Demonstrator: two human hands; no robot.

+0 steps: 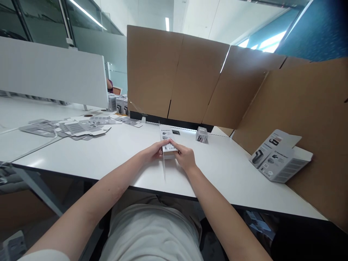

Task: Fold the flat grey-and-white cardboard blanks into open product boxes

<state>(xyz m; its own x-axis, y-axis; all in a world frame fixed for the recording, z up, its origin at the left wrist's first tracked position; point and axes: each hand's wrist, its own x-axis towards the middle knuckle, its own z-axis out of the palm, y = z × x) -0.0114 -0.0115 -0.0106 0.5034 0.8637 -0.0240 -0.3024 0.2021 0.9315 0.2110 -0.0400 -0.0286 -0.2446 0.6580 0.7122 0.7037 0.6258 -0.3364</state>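
Between both hands, a little above the white table (116, 159), is a partly folded printed carton (165, 134) in white and grey. Its near end shows an open flap, and a thin panel edge points toward me. My left hand (156, 150) grips the carton's left side, thumb on top. On the right side my right hand (185, 155) is closed round it, its thumb meeting the left thumb on the upper face. The fingers underneath are mostly hidden. Just past the right hand stands a small folded box (201, 135) with a printed picture.
Flat carton blanks (78, 128) lie in a loose pile at left. Two larger printed boxes (280, 159) lean against the cardboard wall (299, 105) at right. A tall cardboard screen (176, 72) closes off the back. More boxes (119, 104) and part of a person (109, 85) show behind.
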